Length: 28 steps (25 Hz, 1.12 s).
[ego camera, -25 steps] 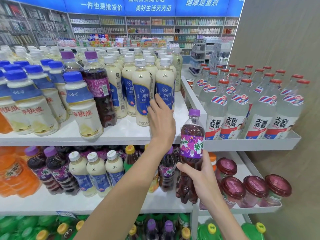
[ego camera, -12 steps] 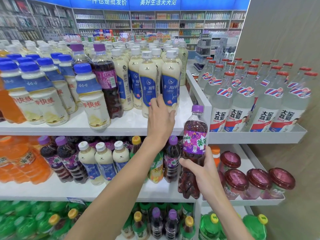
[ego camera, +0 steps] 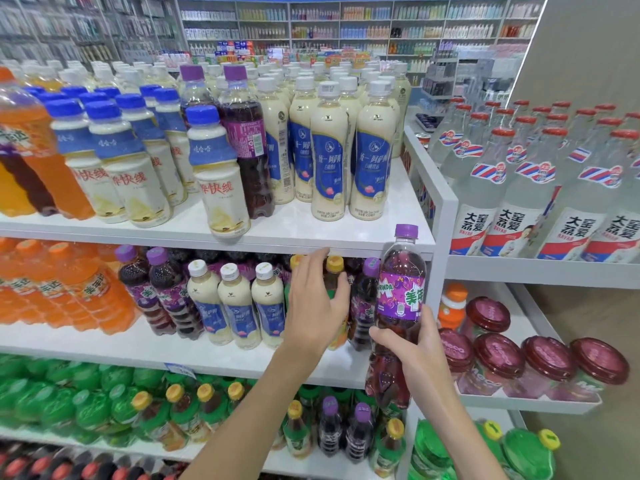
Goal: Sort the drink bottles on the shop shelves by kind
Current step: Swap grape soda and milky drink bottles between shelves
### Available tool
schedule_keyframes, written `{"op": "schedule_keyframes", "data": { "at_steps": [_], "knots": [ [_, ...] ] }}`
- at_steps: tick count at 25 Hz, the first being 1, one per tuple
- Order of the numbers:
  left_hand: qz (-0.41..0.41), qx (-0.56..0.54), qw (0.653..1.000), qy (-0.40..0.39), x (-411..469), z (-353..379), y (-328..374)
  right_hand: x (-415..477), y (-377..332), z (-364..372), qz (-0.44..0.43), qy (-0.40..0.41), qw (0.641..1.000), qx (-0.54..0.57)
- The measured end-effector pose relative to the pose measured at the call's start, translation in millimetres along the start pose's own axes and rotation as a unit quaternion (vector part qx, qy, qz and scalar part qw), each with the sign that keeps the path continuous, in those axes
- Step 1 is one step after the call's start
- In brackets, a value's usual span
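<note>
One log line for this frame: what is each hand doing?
left hand: at yellow-capped bottle on middle shelf, grip unclear | right hand: holds purple soda bottle off the shelf | sort: not yet done

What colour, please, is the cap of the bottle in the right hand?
Purple: the cap of that bottle, best in the head view.
</note>
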<state>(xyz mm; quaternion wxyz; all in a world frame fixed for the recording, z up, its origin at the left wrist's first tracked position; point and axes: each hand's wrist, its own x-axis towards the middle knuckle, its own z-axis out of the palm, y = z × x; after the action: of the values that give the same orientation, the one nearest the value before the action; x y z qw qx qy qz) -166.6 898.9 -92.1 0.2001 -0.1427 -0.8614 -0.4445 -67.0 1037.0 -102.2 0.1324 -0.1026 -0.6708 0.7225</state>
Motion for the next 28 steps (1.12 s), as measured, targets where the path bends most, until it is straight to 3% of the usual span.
{"op": "schedule_keyframes", "data": {
  "at_steps": [4, 10, 14, 22, 28],
  "knots": [
    [-0.081, -0.012, 0.995, -0.048, -2, 13, -10, -2, 7, 1, 0.003, -0.001, 1.0, -0.002],
    [-0.118, -0.002, 0.991, -0.06, -3, 31, -12, -10, 8, -4, 0.002, 0.003, 1.0, 0.006],
    [-0.078, 0.054, 0.994, -0.06, -10, 36, -15, -12, 12, -10, 0.006, 0.014, 1.0, 0.002],
    [-0.011, -0.003, 0.999, 0.036, -30, 53, -36, -11, 19, -10, 0.022, 0.019, 1.0, 0.004],
    [-0.1, -0.086, 0.99, -0.043, -44, 70, -63, -10, 20, -8, 0.027, 0.02, 0.999, -0.004]
  ]
}}
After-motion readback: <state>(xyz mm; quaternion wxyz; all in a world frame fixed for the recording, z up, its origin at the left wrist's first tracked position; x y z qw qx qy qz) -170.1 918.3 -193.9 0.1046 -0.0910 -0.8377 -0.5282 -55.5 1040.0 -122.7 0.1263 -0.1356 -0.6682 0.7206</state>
